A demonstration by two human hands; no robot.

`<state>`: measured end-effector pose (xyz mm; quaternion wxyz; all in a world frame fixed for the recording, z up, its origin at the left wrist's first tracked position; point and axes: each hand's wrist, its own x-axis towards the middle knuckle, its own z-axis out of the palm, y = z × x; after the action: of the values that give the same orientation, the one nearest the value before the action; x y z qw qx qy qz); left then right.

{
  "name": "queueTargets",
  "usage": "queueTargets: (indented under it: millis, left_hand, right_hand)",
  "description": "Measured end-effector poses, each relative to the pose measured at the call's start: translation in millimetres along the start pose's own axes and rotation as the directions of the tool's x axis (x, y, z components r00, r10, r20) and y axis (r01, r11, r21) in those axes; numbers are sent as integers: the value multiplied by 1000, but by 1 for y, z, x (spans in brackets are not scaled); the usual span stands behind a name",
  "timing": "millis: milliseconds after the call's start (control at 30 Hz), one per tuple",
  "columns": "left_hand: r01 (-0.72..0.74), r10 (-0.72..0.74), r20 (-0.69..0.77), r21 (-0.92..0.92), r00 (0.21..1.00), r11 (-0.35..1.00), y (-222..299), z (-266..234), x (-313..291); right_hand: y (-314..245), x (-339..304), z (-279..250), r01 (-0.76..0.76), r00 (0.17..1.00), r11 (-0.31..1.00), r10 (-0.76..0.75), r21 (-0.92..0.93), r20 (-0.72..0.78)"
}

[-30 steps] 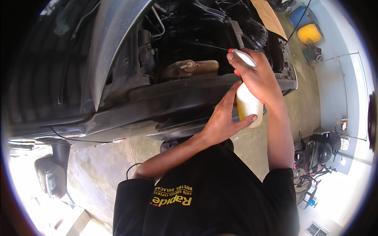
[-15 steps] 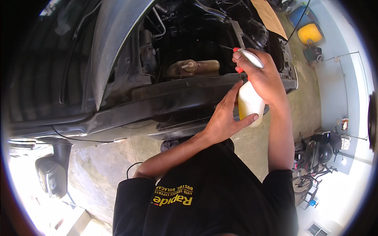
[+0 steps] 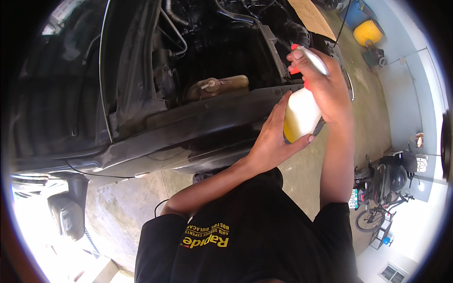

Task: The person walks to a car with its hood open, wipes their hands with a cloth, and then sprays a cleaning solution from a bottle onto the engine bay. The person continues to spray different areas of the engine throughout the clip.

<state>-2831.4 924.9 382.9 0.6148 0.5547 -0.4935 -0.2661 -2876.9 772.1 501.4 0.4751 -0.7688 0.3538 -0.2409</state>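
A white spray bottle (image 3: 304, 111) with a red trigger head and yellowish contents is tilted over the near edge of a car's engine bay. High on the bottle, my right hand (image 3: 332, 92) wraps around its neck, fingers at the red trigger (image 3: 294, 70). Lower down, my left hand (image 3: 270, 137) cups the body, its fingers along the left side and the thumb across the bottom. The nozzle faces the dark engine bay (image 3: 226, 52). To the left of the bottle sits a brownish translucent reservoir (image 3: 238, 86) with a capped top.
The dark fender edge (image 3: 188, 112) runs between me and the engine bay. A cardboard sheet (image 3: 315, 19) lies on its far right. Beyond stand a yellow drum (image 3: 367, 33), a motorcycle (image 3: 389, 172) and a bicycle (image 3: 370, 220). A side mirror (image 3: 66, 214) projects at lower left.
My right hand and the top of the bottle have moved a little right. A thin streak seen before at the nozzle no longer shows. The engine bay has shifted left in view.
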Motion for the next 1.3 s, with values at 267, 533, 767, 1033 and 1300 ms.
queueTargets:
  millis: [267, 533, 767, 1033, 1300]
  left_hand:
    - [-20, 21, -21, 66, 1000, 998, 14, 76, 73]
    - [41, -32, -119, 78, 992, 996, -15, 205, 122]
    - [108, -63, -236, 184, 970, 977, -24, 259, 163]
    - [194, -173, -190, 95, 966, 976, -42, 268, 223]
    - [93, -24, -229, 298, 973, 950, -59, 256, 247]
  right_hand:
    - [19, 38, -94, 97, 985, 993, -104, -63, -137]
    - [100, 76, -184, 10, 1000, 1000, -10, -30, 29]
    - [137, 117, -225, 117, 983, 985, -97, -123, 158]
    - [157, 174, -241, 144, 987, 984, -135, -104, 88]
    - [168, 205, -238, 131, 990, 991, -129, -31, 49]
